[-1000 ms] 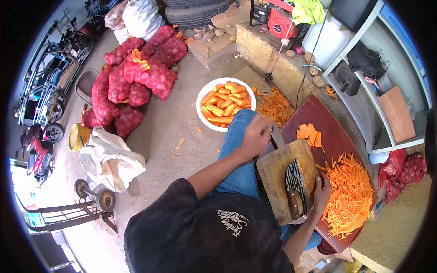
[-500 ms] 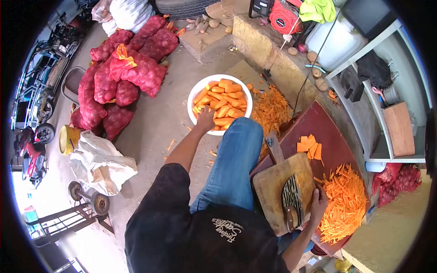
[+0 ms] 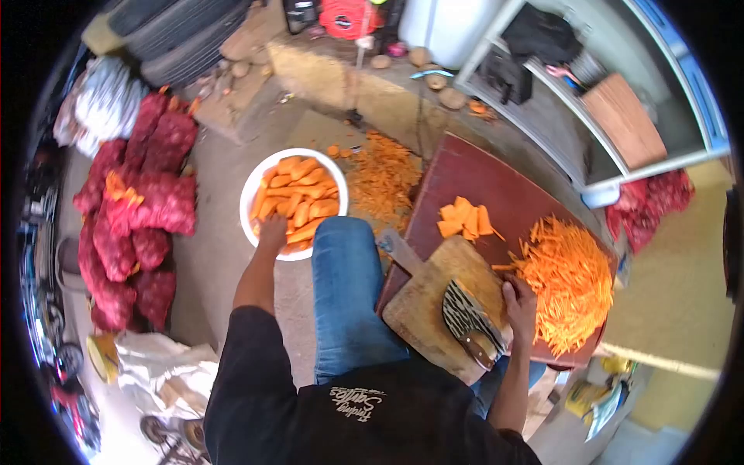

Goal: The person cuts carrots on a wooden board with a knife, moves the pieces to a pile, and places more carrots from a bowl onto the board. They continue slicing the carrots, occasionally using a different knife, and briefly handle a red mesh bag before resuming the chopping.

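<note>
Inside the rim of a white basin (image 3: pixel 246 203) my left hand (image 3: pixel 272 232) reaches down onto peeled carrots (image 3: pixel 298 186); its fingers blur into them, and I cannot tell whether they grip one. My right hand (image 3: pixel 519 302) is closed on the right edge of a wooden cutting board (image 3: pixel 422 306), thumb toward the top. On the board lies a knife (image 3: pixel 470 322) with a black-and-white patterned blade and brown handle. The board overlaps a dark red tabletop (image 3: pixel 453 174). Beside my right hand rises a heap of carrot sticks (image 3: pixel 570 283); carrot slices (image 3: pixel 467 218) lie past the board.
Carrot peelings (image 3: pixel 380 174) cover the floor between basin and tabletop. Red mesh sacks (image 3: pixel 147 201) are piled at the left, near a white sack (image 3: pixel 167 372). A shelf unit (image 3: pixel 535 132) stands at the upper right. My knee (image 3: pixel 345 263) is between basin and board.
The whole view has swung, so the scene sits farther left. My left hand is now lower, at the basin's near left side. My right hand stays at the board's edge.
</note>
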### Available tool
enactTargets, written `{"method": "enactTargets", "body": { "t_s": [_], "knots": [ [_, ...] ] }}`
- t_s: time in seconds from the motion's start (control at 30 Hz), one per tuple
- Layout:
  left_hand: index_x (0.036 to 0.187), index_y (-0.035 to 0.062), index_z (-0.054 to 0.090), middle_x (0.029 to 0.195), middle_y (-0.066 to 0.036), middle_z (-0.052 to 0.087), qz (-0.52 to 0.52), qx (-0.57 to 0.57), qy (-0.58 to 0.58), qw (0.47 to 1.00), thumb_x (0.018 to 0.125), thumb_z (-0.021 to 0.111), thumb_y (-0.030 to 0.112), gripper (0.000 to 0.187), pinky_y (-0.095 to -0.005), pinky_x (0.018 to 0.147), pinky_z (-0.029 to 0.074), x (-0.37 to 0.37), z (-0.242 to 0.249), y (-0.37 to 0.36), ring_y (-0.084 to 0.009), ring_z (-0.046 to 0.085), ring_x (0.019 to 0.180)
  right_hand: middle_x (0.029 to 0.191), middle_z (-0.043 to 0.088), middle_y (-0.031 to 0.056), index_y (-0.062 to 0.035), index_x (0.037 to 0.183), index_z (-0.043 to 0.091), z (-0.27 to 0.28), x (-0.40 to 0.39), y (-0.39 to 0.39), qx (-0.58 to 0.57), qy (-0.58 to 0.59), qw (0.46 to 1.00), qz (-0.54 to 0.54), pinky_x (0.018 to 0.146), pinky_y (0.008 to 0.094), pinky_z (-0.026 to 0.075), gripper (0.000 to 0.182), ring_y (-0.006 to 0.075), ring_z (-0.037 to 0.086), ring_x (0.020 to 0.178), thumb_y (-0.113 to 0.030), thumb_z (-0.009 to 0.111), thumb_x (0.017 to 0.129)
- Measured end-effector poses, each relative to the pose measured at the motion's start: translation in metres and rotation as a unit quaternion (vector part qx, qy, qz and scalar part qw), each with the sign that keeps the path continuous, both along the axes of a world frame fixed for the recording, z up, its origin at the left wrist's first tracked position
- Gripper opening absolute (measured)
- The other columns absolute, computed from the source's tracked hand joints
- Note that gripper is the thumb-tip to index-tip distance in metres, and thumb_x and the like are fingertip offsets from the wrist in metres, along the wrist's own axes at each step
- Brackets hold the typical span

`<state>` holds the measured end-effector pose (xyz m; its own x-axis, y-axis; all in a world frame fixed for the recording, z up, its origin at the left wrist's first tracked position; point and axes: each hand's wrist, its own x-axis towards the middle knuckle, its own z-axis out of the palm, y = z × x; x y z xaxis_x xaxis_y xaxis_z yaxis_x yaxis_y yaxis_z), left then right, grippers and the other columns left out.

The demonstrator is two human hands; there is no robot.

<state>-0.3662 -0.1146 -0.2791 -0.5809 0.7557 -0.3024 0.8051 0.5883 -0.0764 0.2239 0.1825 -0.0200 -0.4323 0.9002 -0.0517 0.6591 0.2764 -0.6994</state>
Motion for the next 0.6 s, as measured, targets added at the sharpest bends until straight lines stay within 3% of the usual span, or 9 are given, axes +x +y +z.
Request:
{"method": "enactTargets", "body": {
  "t_s": [0.07,0.17,0.2,0.3,0.33,0.43,0.53,0.6],
  "knots": [
    [0.136,0.0065,0.063,0.131,-0.016,0.069,0.031,-0.024,0.002,0.999,0.094,0.069,0.017,0.043,-0.0781,0.111,0.038,0.004,0.011,0.000,-0.0394,0.068,0.128,0.110,0.079,0.0186,0.0036,0.127,0.076,0.002,-0.004,-0.003,0.006,0.003,1.000,-0.007,0.097,0.0373,0.057,0.036,0.0265,0.075,0.106,-0.024,0.072,0.105],
    [0.128,0.0042,0.062,0.131,-0.021,0.068,0.131,0.078,-0.066,0.986,0.096,0.065,0.016,0.034,-0.0697,0.107,0.047,0.014,0.033,-0.001,-0.0421,0.069,0.125,0.115,0.078,0.0206,0.0036,0.129,0.075,0.008,-0.005,0.001,-0.037,0.014,0.999,-0.023,0.097,0.0386,0.057,0.036,0.0298,0.074,0.110,-0.022,0.073,0.105],
    [0.121,0.0004,0.061,0.130,-0.024,0.067,0.161,0.113,-0.104,0.975,0.099,0.064,0.017,0.027,-0.0595,0.101,0.054,0.021,0.050,0.000,-0.0463,0.068,0.121,0.119,0.078,0.0214,0.0034,0.131,0.074,0.009,-0.003,-0.003,-0.060,0.022,0.998,-0.029,0.098,0.0392,0.057,0.036,0.0310,0.074,0.112,-0.021,0.073,0.104],
    [0.127,-0.0031,0.060,0.126,-0.028,0.067,0.156,0.215,-0.117,0.957,0.101,0.069,0.019,0.036,-0.0540,0.099,0.054,0.038,0.086,-0.005,-0.0505,0.066,0.119,0.131,0.073,0.0236,0.0020,0.139,0.069,0.031,-0.007,-0.029,0.061,0.098,0.993,-0.024,0.100,0.0417,0.055,0.042,0.0357,0.071,0.118,-0.017,0.075,0.102],
    [0.128,-0.0043,0.061,0.123,-0.029,0.066,0.130,0.261,-0.115,0.950,0.100,0.073,0.017,0.037,-0.0555,0.098,0.053,0.050,0.112,-0.006,-0.0512,0.066,0.115,0.140,0.067,0.0249,0.0002,0.141,0.066,0.038,0.004,-0.038,0.205,-0.014,0.978,0.047,0.101,0.0460,0.055,0.046,0.0410,0.068,0.118,-0.012,0.077,0.098],
    [0.132,-0.0061,0.060,0.123,-0.030,0.065,0.083,0.378,-0.071,0.919,0.099,0.074,0.013,0.041,-0.0549,0.097,0.055,0.101,0.199,-0.001,-0.0508,0.065,0.112,0.135,0.067,0.0244,-0.0016,0.137,0.068,0.083,0.019,-0.085,0.198,-0.068,0.970,0.126,0.101,0.0503,0.054,0.047,0.0438,0.066,0.116,-0.010,0.081,0.092],
    [0.142,-0.0063,0.057,0.125,-0.030,0.062,0.039,0.410,-0.085,0.907,0.098,0.076,0.012,0.051,-0.0523,0.096,0.055,0.158,0.272,0.014,-0.0506,0.065,0.111,0.139,0.065,0.0226,-0.0026,0.143,0.065,0.103,0.028,-0.118,0.003,-0.051,0.974,0.219,0.105,0.0499,0.052,0.061,0.0442,0.064,0.123,-0.011,0.086,0.087],
    [0.143,-0.0066,0.056,0.127,-0.030,0.060,0.014,0.457,-0.168,0.873,0.098,0.076,0.011,0.053,-0.0522,0.098,0.054,0.204,0.289,0.031,-0.0504,0.063,0.113,0.134,0.066,0.0214,-0.0029,0.145,0.061,0.102,0.018,-0.135,0.034,-0.083,0.972,0.218,0.104,0.0494,0.052,0.067,0.0434,0.063,0.119,-0.011,0.087,0.084]
  ]
}}
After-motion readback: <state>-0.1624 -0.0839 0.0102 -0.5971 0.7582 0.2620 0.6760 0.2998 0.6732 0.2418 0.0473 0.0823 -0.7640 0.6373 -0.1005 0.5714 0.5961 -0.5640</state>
